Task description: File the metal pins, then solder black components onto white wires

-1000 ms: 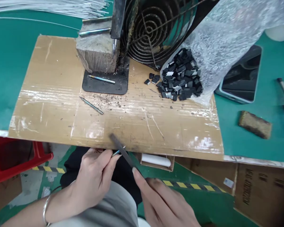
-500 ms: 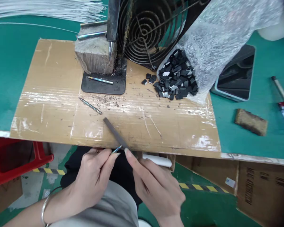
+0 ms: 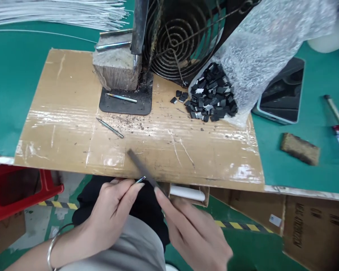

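My left hand (image 3: 113, 214) is closed in a pinch on a soldering iron tip (image 3: 141, 179), a slim shiny metal rod whose end sticks out past thumb and forefinger. My right hand (image 3: 192, 233) grips a flat grey file (image 3: 142, 167) that slants up and left over the cardboard's front edge. The file crosses right beside the end of the tip; whether they touch I cannot tell. A second metal tip (image 3: 110, 128) lies on the cardboard (image 3: 64, 113), and another tip (image 3: 121, 98) rests on the black base plate (image 3: 124, 108).
A soldering iron (image 3: 138, 34) hangs beside a grey block (image 3: 115, 75). Behind stands a fan with a wire guard (image 3: 173, 45). Small black connectors (image 3: 211, 94) spill from a bubble-wrap bag (image 3: 248, 56). Rightward lie a phone-like device (image 3: 284, 90) and a brown sponge (image 3: 299, 148). A red stool (image 3: 49, 184) stands left.
My right hand has drawn the file down and to the right. My left hand keeps the tip in nearly the same place. The view has shifted slightly.
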